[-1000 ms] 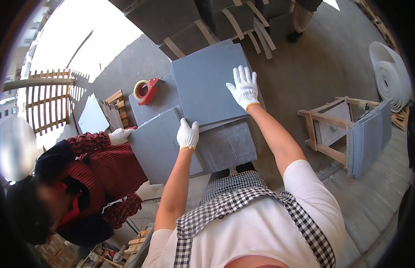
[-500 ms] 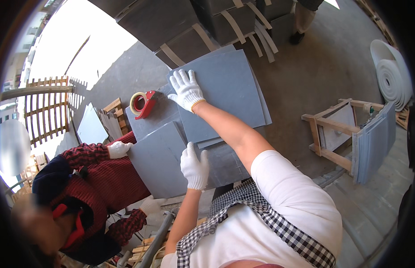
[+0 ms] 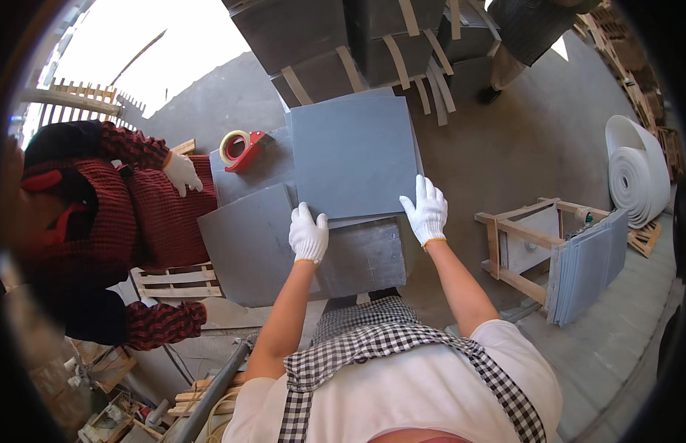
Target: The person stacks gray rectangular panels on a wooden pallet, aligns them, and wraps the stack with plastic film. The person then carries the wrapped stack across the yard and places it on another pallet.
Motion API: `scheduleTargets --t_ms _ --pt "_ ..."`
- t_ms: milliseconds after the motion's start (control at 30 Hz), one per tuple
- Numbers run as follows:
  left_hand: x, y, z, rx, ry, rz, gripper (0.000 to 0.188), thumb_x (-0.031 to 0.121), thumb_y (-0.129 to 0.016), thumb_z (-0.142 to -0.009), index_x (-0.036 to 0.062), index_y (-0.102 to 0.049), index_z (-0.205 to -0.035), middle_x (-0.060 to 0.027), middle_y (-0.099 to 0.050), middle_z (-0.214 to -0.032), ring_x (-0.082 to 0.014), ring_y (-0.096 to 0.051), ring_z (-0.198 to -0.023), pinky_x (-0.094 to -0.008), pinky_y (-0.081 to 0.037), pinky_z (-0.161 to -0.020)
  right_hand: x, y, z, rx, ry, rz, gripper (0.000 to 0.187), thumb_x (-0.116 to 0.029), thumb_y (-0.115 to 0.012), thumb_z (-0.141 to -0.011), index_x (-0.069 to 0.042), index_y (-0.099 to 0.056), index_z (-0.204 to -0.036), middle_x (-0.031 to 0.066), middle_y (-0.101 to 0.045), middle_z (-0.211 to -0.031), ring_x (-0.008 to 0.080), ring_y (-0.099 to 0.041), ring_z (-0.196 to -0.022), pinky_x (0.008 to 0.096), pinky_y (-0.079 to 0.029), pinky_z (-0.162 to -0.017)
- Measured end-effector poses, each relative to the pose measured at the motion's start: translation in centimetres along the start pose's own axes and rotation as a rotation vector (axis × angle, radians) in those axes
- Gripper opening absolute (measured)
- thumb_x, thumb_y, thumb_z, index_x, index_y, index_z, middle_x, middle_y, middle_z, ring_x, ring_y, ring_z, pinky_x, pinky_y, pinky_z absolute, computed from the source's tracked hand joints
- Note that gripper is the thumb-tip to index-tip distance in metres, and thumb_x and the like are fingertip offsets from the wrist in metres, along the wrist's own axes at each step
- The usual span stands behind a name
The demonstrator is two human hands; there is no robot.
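Both of my hands wear white knitted gloves. My left hand (image 3: 309,232) touches the near left corner of a stack of flat grey sheets (image 3: 355,159), thumb apart from the fingers. At the stack's near right corner is my right hand (image 3: 427,210), its fingers stretched along the side edge and thumb turned inward. Sheets under the top one stick out a little at the far and right edges. A separate grey sheet (image 3: 247,240) lies slanted to the left. Beyond it rests a red tape dispenser (image 3: 245,156) with a roll of tape.
On the left, a co-worker in red-and-black clothing has a gloved hand (image 3: 183,173) near the work surface. Strapped dark grey stacks (image 3: 306,37) stand at the far side. A wooden frame (image 3: 516,229), leaning sheets (image 3: 586,266) and a white foam roll (image 3: 632,177) are on the right.
My right hand has moved from beside the left corner to the stack's right corner; my left hand has come back from the top sheet to its near left corner. The co-worker's hand has shifted left.
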State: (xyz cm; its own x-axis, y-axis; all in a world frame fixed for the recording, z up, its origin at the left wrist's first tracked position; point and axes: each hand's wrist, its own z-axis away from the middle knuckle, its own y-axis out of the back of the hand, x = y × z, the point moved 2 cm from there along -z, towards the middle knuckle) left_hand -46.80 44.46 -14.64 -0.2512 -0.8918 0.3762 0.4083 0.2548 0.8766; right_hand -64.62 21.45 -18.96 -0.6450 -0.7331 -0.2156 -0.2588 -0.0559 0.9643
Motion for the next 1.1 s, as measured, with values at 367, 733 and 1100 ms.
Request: scheduleTargets --t_ms 367,733,1100 --pt "0.1 0.1 -3.3 -0.106 0.302 0.016 0.061 0.046 -0.065 -0.086 -0.0037 -0.055 -0.120 -0.0270 -0.060 -0.120 -0.0425 -0.064 -0.107 -0.0494 -0.053 -0.091 1.4 -0.7 -2.3 -0.261 -0.406 -0.153 0.062 -0.054 -0.058 -0.091 -0.010 -0.056 -0.134 0.0202 -0.061 -0.124 0.0396 -0.060 -0.111 0.0495 -0.050 -0.092" --pt "3.9 -1.0 -2.0 -0.100 0.322 -0.031 0.046 0.040 -0.063 -0.087 -0.0021 -0.069 -0.104 -0.0226 -0.065 -0.113 -0.0378 -0.067 -0.104 -0.0462 -0.056 -0.085 5.1 -2.3 -4.3 -0.334 -0.489 -0.464 0.074 -0.061 -0.061 -0.088 0.002 -0.061 -0.127 0.0238 -0.062 -0.130 0.0371 -0.059 -0.120 0.0409 -0.046 -0.099" --pt "2.7 -1.2 -1.6 -0.013 0.305 0.057 0.041 0.038 -0.067 -0.084 -0.0003 -0.069 -0.098 -0.0204 -0.066 -0.107 -0.0371 -0.070 -0.097 -0.0473 -0.058 -0.078 5.9 -2.3 -6.7 -0.583 -0.435 -0.653 0.081 -0.049 -0.079 -0.078 0.008 -0.054 -0.129 0.0234 -0.065 -0.122 0.0304 -0.062 -0.114 0.0388 -0.046 -0.097"
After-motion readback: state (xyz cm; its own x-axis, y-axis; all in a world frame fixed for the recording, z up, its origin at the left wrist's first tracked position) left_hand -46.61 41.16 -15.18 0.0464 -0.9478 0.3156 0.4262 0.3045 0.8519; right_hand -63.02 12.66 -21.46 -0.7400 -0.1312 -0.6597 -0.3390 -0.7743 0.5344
